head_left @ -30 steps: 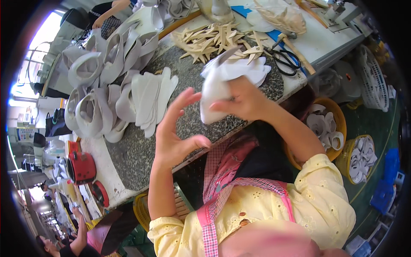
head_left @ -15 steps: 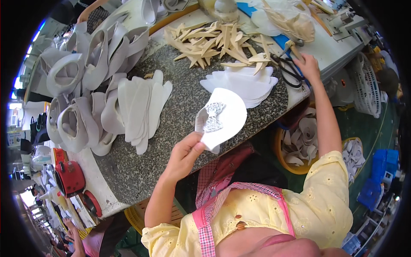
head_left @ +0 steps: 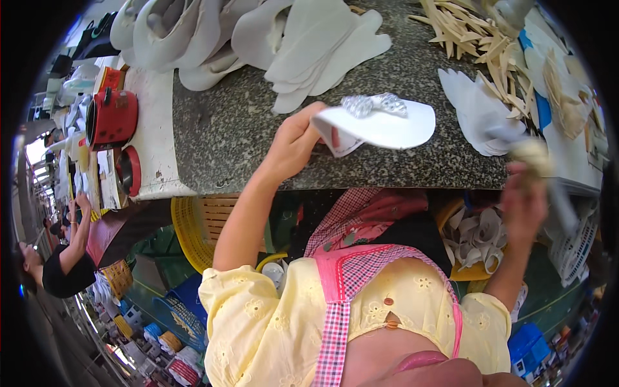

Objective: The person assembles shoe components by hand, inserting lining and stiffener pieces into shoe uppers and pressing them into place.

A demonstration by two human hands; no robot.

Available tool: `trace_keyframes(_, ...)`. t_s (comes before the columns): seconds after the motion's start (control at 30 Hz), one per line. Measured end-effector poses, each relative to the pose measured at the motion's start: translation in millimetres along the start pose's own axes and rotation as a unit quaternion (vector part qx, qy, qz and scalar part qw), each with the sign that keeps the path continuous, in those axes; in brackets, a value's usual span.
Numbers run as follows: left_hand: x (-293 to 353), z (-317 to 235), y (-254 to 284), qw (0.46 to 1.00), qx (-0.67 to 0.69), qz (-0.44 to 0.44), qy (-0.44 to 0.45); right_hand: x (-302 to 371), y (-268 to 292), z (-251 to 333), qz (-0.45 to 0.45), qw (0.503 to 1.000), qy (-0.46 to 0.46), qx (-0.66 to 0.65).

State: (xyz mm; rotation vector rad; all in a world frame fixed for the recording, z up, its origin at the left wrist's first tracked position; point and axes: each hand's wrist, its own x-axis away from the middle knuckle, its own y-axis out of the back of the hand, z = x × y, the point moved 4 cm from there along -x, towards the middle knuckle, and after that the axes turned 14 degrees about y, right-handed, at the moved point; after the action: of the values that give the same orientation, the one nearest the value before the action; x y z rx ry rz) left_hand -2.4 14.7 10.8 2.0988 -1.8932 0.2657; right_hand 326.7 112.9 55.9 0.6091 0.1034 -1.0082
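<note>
My left hand (head_left: 293,143) is closed round the narrow end of a white shoe upper (head_left: 396,131), holding it up over the speckled stone tabletop (head_left: 225,138). A glittery silver bow (head_left: 374,104) sits on the upper's top side. On the right, beyond the table's near edge, my right hand (head_left: 525,205) is closed on a hammer (head_left: 532,157). Its pale wooden handle and metal head are smeared by motion. A fanned pile of white insole-shaped sheets (head_left: 471,113) lies close to this hand.
Grey-white shoe uppers (head_left: 171,32) and a stack of pale sole-shaped pieces (head_left: 316,55) lie at the far left. Tan pointed strips (head_left: 477,39) are heaped far right. A red pot (head_left: 113,119) stands at left. Below the edge sits a yellow basket (head_left: 190,226); another person (head_left: 68,264) is at far left.
My right hand has lifted the hammer from the table's right corner and brought it nearer me. My left hand has tilted the upper, its wide end now pointing right. The whole view has shifted.
</note>
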Motion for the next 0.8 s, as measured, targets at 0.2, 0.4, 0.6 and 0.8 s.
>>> trace_keyframes(0.2,-14.6,14.1,-16.9,0.986,0.150,-0.063,0.034,-4.9,-92.3,27.0,0.191,0.970,0.117,0.093)
trace_keyframes(0.4,-15.7,16.5,-24.2,0.988,0.123,-0.096,0.015,-29.6,-129.1,20.9,0.197,0.964,0.092,0.153)
trace_keyframes(0.6,-11.2,12.3,-25.0,0.986,0.047,-0.157,-0.016,-28.7,-130.3,32.6,0.157,0.969,0.088,0.169)
trace_keyframes(0.8,-7.2,8.8,-30.5,0.988,0.016,-0.155,-0.015,-28.1,-112.1,38.5,0.153,0.946,0.184,0.220)
